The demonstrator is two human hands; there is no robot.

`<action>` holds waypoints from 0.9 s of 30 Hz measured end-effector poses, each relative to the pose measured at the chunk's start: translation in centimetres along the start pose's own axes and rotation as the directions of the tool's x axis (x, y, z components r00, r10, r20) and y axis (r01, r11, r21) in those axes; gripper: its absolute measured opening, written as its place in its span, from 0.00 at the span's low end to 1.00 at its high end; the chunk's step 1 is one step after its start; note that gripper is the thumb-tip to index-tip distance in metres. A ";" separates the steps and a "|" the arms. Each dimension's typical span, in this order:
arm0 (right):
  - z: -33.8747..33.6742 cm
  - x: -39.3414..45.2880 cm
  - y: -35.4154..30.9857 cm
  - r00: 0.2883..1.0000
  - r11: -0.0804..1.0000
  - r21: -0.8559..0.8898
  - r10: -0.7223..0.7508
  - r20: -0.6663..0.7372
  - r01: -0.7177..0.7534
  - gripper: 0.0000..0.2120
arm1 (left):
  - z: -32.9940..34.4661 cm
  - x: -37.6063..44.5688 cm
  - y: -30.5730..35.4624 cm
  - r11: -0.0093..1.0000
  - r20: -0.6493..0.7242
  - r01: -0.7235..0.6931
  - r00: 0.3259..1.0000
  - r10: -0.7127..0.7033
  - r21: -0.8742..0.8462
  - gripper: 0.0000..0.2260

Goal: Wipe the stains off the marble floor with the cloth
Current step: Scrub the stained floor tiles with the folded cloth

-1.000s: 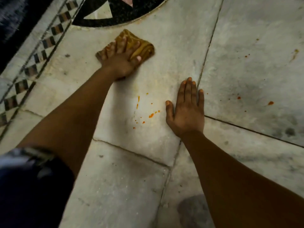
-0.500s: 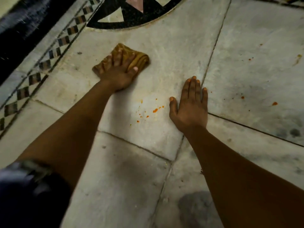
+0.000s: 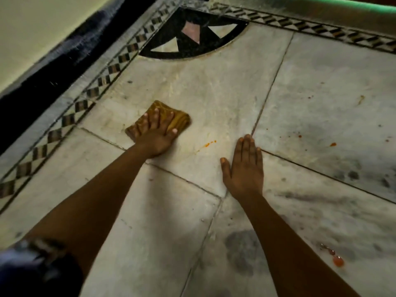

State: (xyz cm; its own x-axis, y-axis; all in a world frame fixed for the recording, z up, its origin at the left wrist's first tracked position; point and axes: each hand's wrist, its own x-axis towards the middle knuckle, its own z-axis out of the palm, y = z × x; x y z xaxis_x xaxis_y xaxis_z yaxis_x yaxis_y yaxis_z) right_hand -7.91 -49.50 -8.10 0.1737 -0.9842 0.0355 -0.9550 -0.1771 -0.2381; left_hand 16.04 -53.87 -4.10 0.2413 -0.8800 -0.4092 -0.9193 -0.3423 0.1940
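A folded mustard-yellow cloth [image 3: 180, 121] lies flat on the pale marble floor [image 3: 214, 93]. My left hand [image 3: 155, 136] presses down on it, fingers spread over its top. A small orange stain [image 3: 209, 143] streaks the slab just right of the cloth. My right hand [image 3: 244, 168] rests flat on the floor with fingers together, holding nothing. More orange spots [image 3: 333, 144] dot the right slab. A larger red-orange blob [image 3: 338, 261] sits near my right forearm.
A checkered inlay border [image 3: 70, 116] runs along the left, beside a dark skirting and cream wall [image 3: 32, 28]. A black quarter-circle inlay [image 3: 192, 39] fills the far corner. Dark grey smudges [image 3: 242, 249] mark the near slabs.
My left hand has drawn the cloth back toward me, close to the orange stain. Fewer orange specks show beside my right hand. The view has tilted up, showing the corner.
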 end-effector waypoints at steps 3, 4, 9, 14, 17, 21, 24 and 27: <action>-0.2 0.0 -0.2 1.000 1.000 -0.012 0.025 -0.016 -0.025 0.34 | -0.4 1.9 4.3 1.000 0.021 -0.023 1.000 0.023 -0.008 0.26; -0.2 0.0 -0.3 1.000 1.000 -0.016 0.020 -0.011 -0.020 0.34 | 0.1 1.6 5.7 0.998 0.022 -0.062 0.998 0.061 0.011 0.26; -0.1 0.2 -0.3 1.000 1.000 -0.013 0.020 -0.022 -0.021 0.34 | 4.0 -4.5 7.8 0.946 -0.027 -0.291 0.954 0.297 0.142 0.26; -0.1 0.2 -0.3 0.999 0.999 -0.027 0.025 -0.032 -0.025 0.34 | 3.0 -3.4 4.0 0.973 -0.042 -0.204 0.977 0.209 0.104 0.27; 0.0 0.1 -0.2 0.999 0.999 -0.019 0.026 -0.029 -0.027 0.34 | 1.6 0.9 6.5 0.999 -0.030 -0.046 0.998 0.046 -0.010 0.26; 0.0 0.0 -0.1 0.999 1.000 -0.005 0.027 -0.026 -0.027 0.33 | 3.7 -0.8 9.0 0.988 -0.076 -0.143 0.986 0.147 0.055 0.26; -0.1 0.1 -0.1 0.999 1.000 -0.017 0.019 -0.028 -0.019 0.33 | 5.6 -6.4 5.6 0.938 -0.088 -0.317 0.940 0.330 0.138 0.28; -0.1 0.2 -0.1 0.999 1.000 -0.011 0.018 -0.027 -0.019 0.34 | 4.7 -7.5 0.0 0.962 -0.103 -0.246 0.961 0.258 0.121 0.31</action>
State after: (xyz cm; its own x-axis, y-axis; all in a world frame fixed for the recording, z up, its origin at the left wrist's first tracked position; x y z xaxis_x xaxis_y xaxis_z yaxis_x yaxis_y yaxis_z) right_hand -7.83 -49.66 -7.95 0.1497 -0.9871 0.0570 -0.9607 -0.1589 -0.2276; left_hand 12.74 -45.68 -5.25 0.0263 -0.9676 -0.2512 -0.9811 -0.0731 0.1790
